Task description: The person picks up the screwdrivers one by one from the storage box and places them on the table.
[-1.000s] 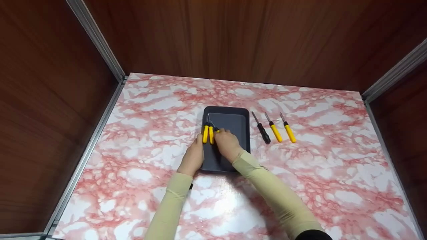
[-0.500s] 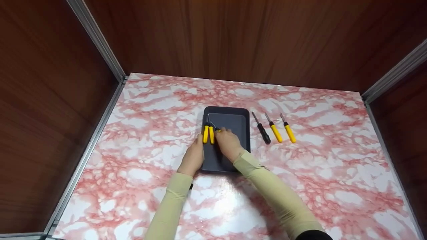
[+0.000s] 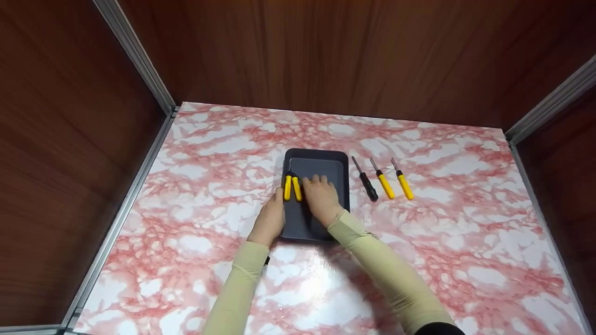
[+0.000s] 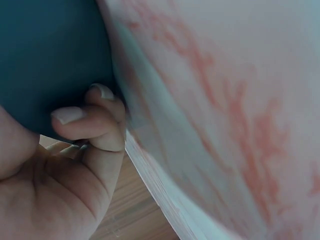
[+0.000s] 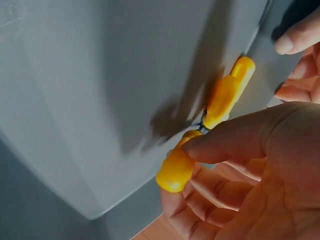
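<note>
Near the middle of the table lies a dark grey tray (image 3: 342,163). My left hand (image 3: 270,218) grips its left side; in the left wrist view the fingers (image 4: 82,122) curl at the tray's edge. Inside, two screwdrivers with yellow handles (image 3: 287,188) lie side by side along the left wall. My right hand (image 3: 321,197) is over the tray, just right of them. The right wrist view shows its thumb and fingers pinching another yellow-handled screwdriver (image 5: 175,172), whose shaft is mostly hidden there. From the head view, the hand covers that screwdriver.
Right of the tray, a black-handled screwdriver (image 3: 369,187) and two yellow-handled screwdrivers (image 3: 385,187) lie in a row on the red-and-white marbled table (image 3: 442,242). Wood-grain panels (image 3: 326,60) with metal edge strips stand behind and at both sides.
My right hand has shifted slightly right, and the held screwdriver's yellow handle has passed out of the head view. The neighbouring screwdriver's handle has swung slightly right. My left hand stays put.
</note>
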A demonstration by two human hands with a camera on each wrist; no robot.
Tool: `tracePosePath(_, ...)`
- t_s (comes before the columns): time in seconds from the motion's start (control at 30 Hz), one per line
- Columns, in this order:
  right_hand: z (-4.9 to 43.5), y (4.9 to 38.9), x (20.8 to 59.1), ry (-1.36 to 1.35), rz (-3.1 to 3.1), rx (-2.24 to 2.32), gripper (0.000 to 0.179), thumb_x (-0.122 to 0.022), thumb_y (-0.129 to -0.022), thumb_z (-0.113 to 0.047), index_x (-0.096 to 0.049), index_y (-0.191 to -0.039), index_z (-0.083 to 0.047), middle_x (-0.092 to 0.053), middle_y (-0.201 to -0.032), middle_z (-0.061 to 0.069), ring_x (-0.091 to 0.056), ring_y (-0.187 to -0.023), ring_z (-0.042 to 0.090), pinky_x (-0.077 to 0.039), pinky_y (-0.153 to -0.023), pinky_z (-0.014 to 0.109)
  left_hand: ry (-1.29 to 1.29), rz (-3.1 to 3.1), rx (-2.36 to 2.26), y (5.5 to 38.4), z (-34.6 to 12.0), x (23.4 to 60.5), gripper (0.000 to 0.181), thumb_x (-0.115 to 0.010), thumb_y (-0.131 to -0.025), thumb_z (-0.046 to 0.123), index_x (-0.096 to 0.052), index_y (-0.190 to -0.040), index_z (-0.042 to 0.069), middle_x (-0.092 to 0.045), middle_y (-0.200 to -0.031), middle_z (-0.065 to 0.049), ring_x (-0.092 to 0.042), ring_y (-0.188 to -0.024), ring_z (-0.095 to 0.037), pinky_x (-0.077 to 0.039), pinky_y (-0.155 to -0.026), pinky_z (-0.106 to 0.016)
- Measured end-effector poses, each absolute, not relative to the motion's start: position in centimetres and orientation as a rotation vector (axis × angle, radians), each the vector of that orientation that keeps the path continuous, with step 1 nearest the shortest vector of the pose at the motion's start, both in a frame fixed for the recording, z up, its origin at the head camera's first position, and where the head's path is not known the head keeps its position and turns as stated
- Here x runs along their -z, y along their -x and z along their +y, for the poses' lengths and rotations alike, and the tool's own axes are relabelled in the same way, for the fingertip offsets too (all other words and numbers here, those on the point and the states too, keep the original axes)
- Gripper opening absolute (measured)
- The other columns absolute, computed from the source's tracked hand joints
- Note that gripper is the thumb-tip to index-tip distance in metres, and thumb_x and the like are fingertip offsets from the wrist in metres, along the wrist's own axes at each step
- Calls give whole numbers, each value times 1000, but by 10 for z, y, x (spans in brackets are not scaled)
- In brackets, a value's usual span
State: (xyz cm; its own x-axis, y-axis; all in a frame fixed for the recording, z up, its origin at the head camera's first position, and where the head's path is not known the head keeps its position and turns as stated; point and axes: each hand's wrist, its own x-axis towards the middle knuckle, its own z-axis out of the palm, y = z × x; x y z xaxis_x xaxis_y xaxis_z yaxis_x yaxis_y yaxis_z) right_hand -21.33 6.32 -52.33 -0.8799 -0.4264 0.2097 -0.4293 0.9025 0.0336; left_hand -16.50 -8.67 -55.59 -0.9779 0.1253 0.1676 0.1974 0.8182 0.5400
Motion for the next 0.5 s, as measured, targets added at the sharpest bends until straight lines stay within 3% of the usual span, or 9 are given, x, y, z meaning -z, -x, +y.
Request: tracePosePath(0.5,66,214,521,-623,-2865,17,20,-57,-90,0,-68,-106,-6,-58,-91,17,-58,-84,34,-52,-67,44,246,-2877,892,165,-86,557,32,-47,-94,-4,-37,-124,-1,-58,-99,-19,-63,-80,-35,-51,-70,-45)
